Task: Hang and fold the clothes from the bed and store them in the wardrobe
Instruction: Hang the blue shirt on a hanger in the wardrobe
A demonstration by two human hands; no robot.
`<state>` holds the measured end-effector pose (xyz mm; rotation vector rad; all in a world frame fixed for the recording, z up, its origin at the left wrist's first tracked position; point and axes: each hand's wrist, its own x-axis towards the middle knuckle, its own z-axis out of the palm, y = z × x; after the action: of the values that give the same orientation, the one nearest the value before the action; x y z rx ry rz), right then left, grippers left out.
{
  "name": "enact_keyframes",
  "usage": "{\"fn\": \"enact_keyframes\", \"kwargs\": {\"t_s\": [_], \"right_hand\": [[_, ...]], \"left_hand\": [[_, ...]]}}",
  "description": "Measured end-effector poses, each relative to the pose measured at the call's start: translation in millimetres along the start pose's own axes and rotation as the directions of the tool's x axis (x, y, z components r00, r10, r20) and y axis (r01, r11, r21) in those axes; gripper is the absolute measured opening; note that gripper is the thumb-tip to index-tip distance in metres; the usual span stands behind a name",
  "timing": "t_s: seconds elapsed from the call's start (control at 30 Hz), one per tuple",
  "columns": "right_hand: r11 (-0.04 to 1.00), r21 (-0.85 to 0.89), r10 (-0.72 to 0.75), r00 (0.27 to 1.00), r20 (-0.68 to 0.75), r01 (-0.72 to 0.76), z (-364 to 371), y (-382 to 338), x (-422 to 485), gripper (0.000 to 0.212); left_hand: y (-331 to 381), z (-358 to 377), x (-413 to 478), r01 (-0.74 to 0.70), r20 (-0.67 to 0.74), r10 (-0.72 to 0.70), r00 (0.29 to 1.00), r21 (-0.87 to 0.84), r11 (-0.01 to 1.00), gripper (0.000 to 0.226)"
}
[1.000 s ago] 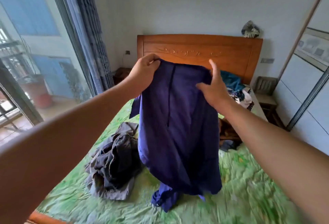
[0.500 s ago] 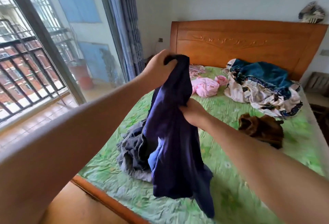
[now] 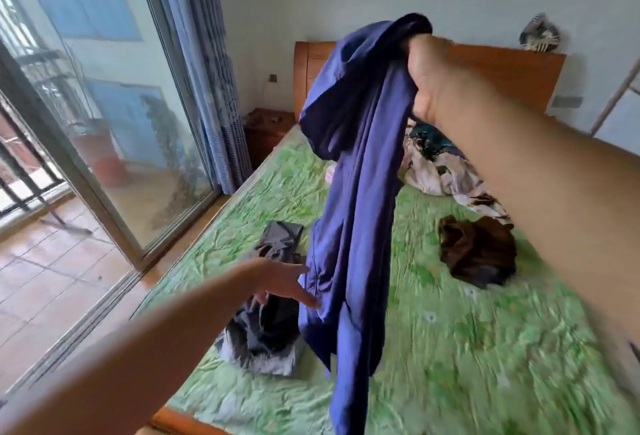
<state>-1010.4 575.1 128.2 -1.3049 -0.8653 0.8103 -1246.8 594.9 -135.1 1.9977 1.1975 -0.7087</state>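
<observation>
Blue garment point(image 3: 356, 157) dangles from right hand's point(image 3: 429, 81) tight fist; left hand point(image 3: 280, 282), fingers spread and empty, beside it. A missed grab could leave it twisted.

Blue garment point(image 3: 353, 192) now aloft in right grip point(image 3: 427, 78), left grip point(image 3: 278, 280) off, open.

Right hand point(image 3: 426, 78) raised, fingers clenched; left hand point(image 3: 275, 280) low, fingers extended.
</observation>
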Motion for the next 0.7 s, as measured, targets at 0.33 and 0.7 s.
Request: {"fn": "enact_keyframes", "kwargs": {"t_s": [0.33, 0.7], "right_hand": [[0.993, 0.076, -0.06, 0.954, -0.295, 0.086, -61.1, -33.8, -19.7, 0.024], [0.966, -0.217, 0.016, 0.869, -0.494, -0.14, -168.0, 36.0, -53.7, 0.014]], "left_hand": [[70.2, 0.1, 96.7, -0.342, -0.406, 0.214, 0.889, -0.274, 0.899, 0.025], [160.9, -19.8, 110.0, -0.664, -0.706, 0.197, 0.68, -0.478, 0.575, 0.034]]}}
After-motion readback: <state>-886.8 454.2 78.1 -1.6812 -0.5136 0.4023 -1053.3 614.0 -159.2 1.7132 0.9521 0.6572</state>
